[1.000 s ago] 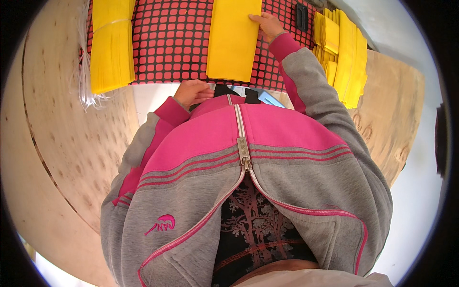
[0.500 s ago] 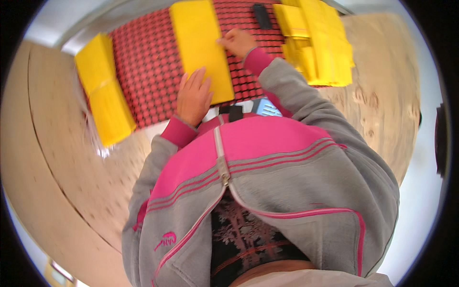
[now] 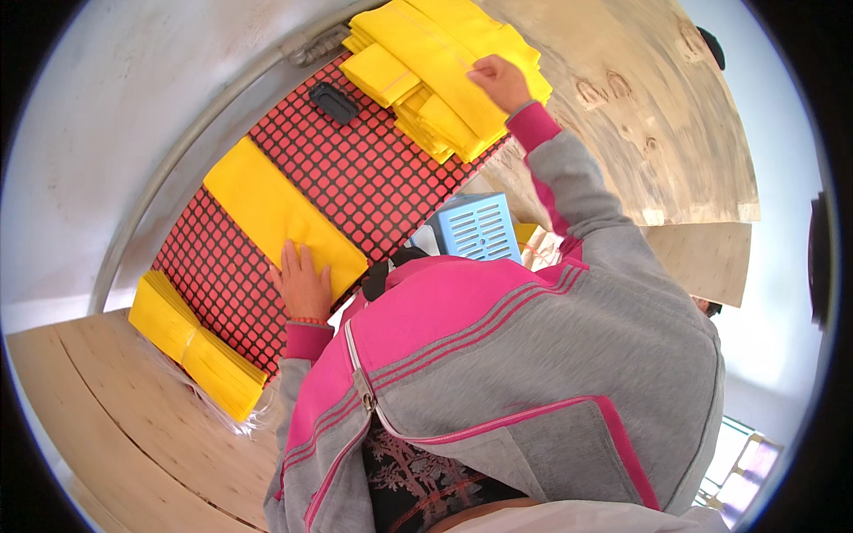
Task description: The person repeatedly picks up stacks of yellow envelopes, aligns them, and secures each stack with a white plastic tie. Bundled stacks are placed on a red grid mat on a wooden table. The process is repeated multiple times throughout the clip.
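Note:
A long flat yellow piece (image 3: 275,209), which looks like folded cloth, lies on a red mat with a black grid (image 3: 373,169). My left hand (image 3: 304,280) rests on its near end, fingers spread flat. At the far right, a pile of similar yellow pieces (image 3: 444,53) overlaps the mat's edge. Over the pile's right part is my right hand (image 3: 500,84), its fingers curled together at the top piece. Whether anything is between those fingertips is hidden. A tied bundle of yellow pieces (image 3: 191,342) lies at the mat's left end.
A small black object (image 3: 334,103) sits on the mat beside the pile. Below the mat's near edge is a light-blue slotted plastic basket (image 3: 477,229). A pipe (image 3: 178,151) runs along the wall behind. Wooden boards (image 3: 622,98) extend to the right, and clear plastic film (image 3: 238,422) lies by the bundle.
The view has turned to the right. My right hand has left the side of the single yellow piece and moved to the pile. The left hand stays on the single piece.

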### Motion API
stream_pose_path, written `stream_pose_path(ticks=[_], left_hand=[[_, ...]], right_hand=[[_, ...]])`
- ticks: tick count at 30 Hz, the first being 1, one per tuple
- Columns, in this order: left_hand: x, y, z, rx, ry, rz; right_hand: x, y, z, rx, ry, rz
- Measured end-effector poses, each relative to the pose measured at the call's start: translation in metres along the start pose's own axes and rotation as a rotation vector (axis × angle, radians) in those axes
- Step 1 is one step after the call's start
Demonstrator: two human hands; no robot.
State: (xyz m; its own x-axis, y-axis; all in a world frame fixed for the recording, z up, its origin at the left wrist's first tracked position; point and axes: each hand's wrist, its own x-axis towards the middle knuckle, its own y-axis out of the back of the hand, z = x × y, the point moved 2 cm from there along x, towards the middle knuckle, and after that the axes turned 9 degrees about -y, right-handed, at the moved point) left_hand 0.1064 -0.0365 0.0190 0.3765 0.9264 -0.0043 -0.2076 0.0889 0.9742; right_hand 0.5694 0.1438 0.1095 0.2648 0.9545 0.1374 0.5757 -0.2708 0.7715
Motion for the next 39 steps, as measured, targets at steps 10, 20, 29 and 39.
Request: stream_pose_path(ticks=[10, 20, 29, 39], left_hand=[[0.017, 0.019, 0.0, -0.113, -0.048, 0.06], [0.202, 0.035, 0.085, -1.482, 0.014, -0.192], [0.283, 0.01, 0.128, -1.61, 0.347, -0.382], [0.254, 0.015, 0.112, -2.191, 0.29, -0.551]], right_hand=[[0.043, -0.012, 0.059, -0.272, -0.069, 0.052], [0.064, -0.01, 0.056, -0.301, -0.124, -0.187], [0.044, -0.017, 0.041, 0.362, -0.511, -0.695], [0.007, -0.027, -0.021, 0.671, -0.672, -0.802]])
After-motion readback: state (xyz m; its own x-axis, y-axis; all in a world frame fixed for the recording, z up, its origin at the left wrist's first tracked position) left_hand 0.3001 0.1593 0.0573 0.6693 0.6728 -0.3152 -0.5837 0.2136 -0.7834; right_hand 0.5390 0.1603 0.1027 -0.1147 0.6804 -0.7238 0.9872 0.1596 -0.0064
